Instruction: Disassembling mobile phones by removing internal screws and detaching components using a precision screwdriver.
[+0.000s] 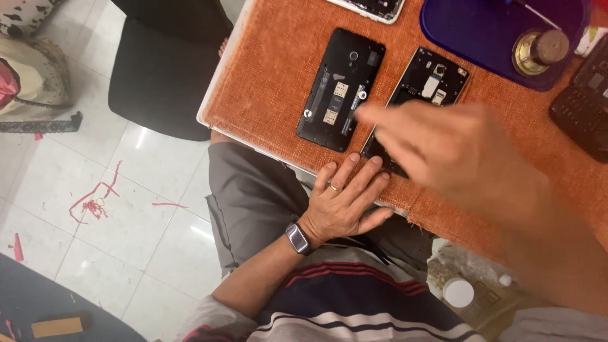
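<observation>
My left hand (pixel 342 202), with a ring and a wrist watch, lies flat on the near edge of the orange cloth mat (pixel 272 76). Its fingers are spread and their tips touch the lower end of an opened phone body (pixel 430 82) that shows its circuit board. My right hand (pixel 443 152) is blurred and hovers over that phone. Its fingers stretch left, and one fingertip is close to a black inner phone cover (pixel 339 88) lying beside it. Neither hand holds anything.
A dark blue tray (pixel 481 38) at the back right carries a round brass piece (pixel 538 52). A dark keypad device (pixel 582 107) lies at the far right, and another phone part (pixel 373 7) at the top edge. A white lid (pixel 458 292) sits below the table. The tiled floor is on the left.
</observation>
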